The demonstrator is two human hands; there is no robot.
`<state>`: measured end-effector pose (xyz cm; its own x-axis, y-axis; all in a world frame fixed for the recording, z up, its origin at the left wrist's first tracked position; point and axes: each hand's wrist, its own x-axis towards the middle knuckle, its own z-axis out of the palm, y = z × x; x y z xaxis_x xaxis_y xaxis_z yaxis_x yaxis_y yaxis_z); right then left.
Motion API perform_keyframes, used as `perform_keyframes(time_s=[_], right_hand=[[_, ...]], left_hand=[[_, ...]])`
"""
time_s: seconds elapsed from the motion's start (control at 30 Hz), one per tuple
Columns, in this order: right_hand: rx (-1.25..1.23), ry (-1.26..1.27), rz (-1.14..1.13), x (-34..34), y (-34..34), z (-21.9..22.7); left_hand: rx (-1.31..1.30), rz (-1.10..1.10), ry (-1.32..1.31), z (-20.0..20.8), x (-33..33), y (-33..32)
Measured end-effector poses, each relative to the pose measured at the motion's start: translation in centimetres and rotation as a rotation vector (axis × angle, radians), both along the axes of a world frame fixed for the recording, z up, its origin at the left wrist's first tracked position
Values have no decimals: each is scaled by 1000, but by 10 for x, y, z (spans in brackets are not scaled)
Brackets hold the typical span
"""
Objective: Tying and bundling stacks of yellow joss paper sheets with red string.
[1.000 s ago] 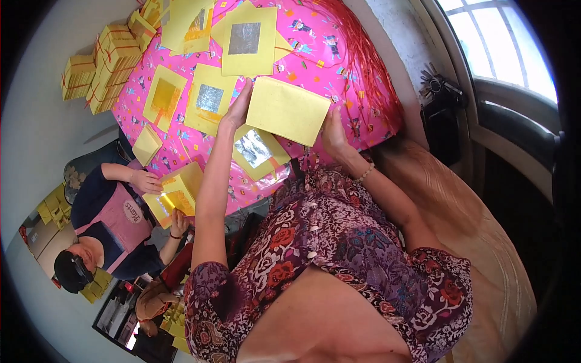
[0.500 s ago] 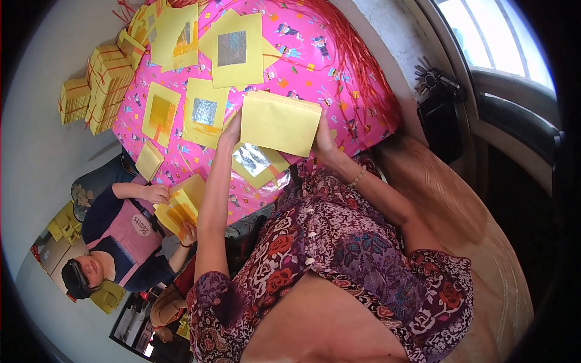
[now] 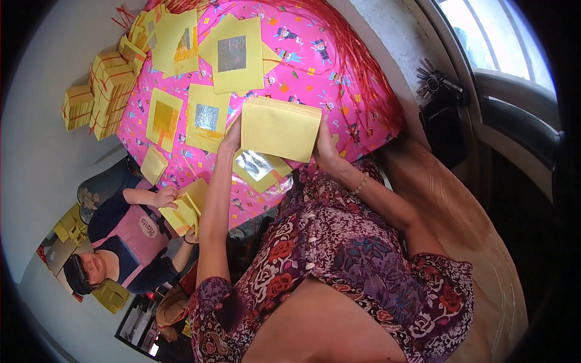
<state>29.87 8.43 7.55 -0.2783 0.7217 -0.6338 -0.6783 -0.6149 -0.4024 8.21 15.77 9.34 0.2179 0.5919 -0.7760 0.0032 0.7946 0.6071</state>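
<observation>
Between my two hands is a thick stack of yellow paper sheets (image 3: 281, 129), its blank face up and its layered edge along the far side. My left hand (image 3: 232, 137) presses on the stack's left edge, and my right hand (image 3: 325, 141) presses on the right edge; some fingers are hidden beneath or behind it. Just below the stack lies a yellow sheet with a shiny silver square (image 3: 254, 164). Beyond it are a pile of yellow sheets with a silver square (image 3: 232, 53) and another silver-marked sheet (image 3: 207, 117).
A pink patterned cloth (image 3: 302, 72) covers the table. Red strands (image 3: 363, 66) hang along its far right edge. Tied yellow paper bundles (image 3: 114, 85) stand at the far left. A co-worker (image 3: 130, 242) at the left handles yellow sheets (image 3: 184, 212). Keys (image 3: 431, 77) hang at right.
The stack stays between my hands, almost in place. The view has shifted slightly. At the left, the co-worker's sheets have folded over, with less of the orange face showing.
</observation>
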Motion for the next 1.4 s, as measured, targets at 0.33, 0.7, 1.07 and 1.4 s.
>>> perform_keyframes(time_s=[0.33,0.7,1.07,1.4], right_hand=[[-6,-39,-45,-8,-13,20],[-10,-22,-25,-12,-18,18],[-34,-20,31,-12,-28,14],[-87,-27,17,-12,-20,-15]], left_hand=[[-19,70,23,15,-17,-9],[24,94,-75,19,-22,-18],[22,128,-120,17,-30,-28],[-47,147,-48,-14,-28,-10]])
